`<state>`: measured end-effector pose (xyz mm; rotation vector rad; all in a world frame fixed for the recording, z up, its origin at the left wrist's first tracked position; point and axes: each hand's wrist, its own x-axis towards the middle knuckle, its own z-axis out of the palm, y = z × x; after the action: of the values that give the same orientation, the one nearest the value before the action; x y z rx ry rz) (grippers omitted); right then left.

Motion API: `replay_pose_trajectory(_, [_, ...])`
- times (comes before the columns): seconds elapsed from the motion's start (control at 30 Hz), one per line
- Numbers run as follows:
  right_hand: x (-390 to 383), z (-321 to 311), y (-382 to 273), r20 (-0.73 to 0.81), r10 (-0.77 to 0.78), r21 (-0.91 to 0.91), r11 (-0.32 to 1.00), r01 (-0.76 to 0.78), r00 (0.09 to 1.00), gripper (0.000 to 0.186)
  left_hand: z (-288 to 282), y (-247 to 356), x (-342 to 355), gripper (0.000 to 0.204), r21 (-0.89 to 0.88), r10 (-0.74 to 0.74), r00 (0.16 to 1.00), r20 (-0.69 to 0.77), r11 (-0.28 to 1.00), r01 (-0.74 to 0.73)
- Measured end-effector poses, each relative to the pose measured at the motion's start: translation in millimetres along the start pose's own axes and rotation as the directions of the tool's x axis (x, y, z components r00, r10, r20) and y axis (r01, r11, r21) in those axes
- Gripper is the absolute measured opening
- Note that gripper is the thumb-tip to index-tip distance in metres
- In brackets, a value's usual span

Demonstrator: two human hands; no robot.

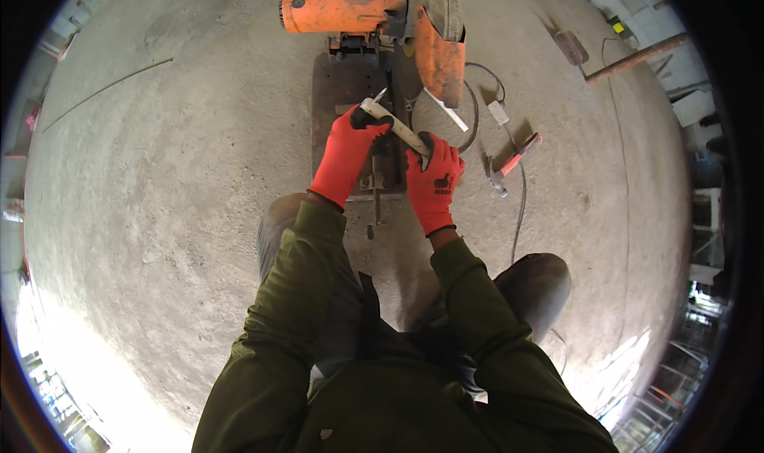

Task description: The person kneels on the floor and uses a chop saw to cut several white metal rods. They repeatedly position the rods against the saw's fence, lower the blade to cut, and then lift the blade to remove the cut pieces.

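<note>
Both of my hands wear red gloves with black palms and fingers. Between them slants a short off-white bar (402,130), raised over the base of an orange cut-off saw (346,9). My left hand (350,147) is closed round the bar's upper left end. A small silvery pointed piece (380,95) shows just beyond those fingers; whether that hand holds it I cannot tell. My right hand (434,174) grips the bar's lower right end. The saw's dark base plate (325,95) lies under and beyond my hands, and its orange guard (442,63) covers part of the disc.
A hammer (517,157) with a red handle lies on the concrete floor to the right. Near it are a black cable (522,202), a white connector (498,112) and a white strip (447,109). A brown rod (637,58) lies far right, a thin rod (111,87) far left.
</note>
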<state>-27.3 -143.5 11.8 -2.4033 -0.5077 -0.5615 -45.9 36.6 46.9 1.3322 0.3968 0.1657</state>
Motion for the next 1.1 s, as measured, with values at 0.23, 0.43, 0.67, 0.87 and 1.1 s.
replay_pose_trajectory(0.23, [2.3,-2.0,3.7,-0.009,-0.007,-0.015,1.000,0.007,1.000,0.043,-6.0,-11.7,7.7,0.036,-0.168,-0.069,0.997,0.024,0.983,0.072])
replay_pose_trajectory(0.43, [-2.7,7.1,11.8,0.092,0.042,0.080,0.996,-0.049,0.995,0.044,8.9,5.5,-2.2,0.027,0.034,0.132,0.988,-0.084,0.991,-0.130])
replay_pose_trajectory(0.67, [-11.9,21.1,21.8,0.184,0.127,0.156,0.975,-0.157,0.975,0.042,32.5,2.1,3.5,0.041,0.204,0.160,0.978,-0.134,0.970,-0.130])
replay_pose_trajectory(0.87, [-12.7,21.0,5.6,0.415,0.209,0.277,0.898,-0.342,0.885,0.040,52.6,-15.4,1.8,0.042,0.525,0.370,0.899,-0.234,0.826,-0.204])
replay_pose_trajectory(1.1, [-19.6,28.3,11.4,0.359,0.072,0.393,0.893,-0.220,0.931,0.044,68.3,-3.2,-11.8,0.057,0.674,0.394,0.911,-0.120,0.706,-0.216])
